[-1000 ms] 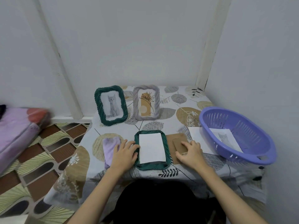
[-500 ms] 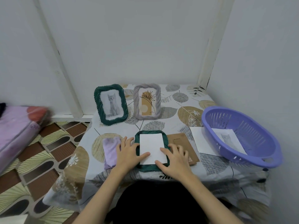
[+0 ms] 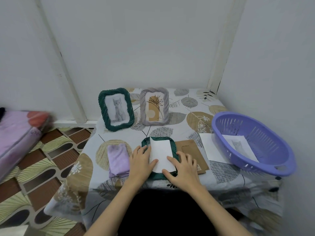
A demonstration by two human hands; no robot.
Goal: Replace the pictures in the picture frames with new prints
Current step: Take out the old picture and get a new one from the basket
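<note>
Pale walls are closing in the corner where the leaf-patterned bench is carrying a white print, lying long axis toward the wall inside the face-down green frame at lower centre. Both hands are pressing its near corners with fingers straight and spread: left hand leftward, right hand rightward. Brown backing board is lying just right, nearest the right hand.

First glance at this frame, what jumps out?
Both hands, left hand and right hand, press a white print into the face-down green frame at the table's near edge. Behind stand a green cat frame and a grey frame; a purple basket sits right.
</note>
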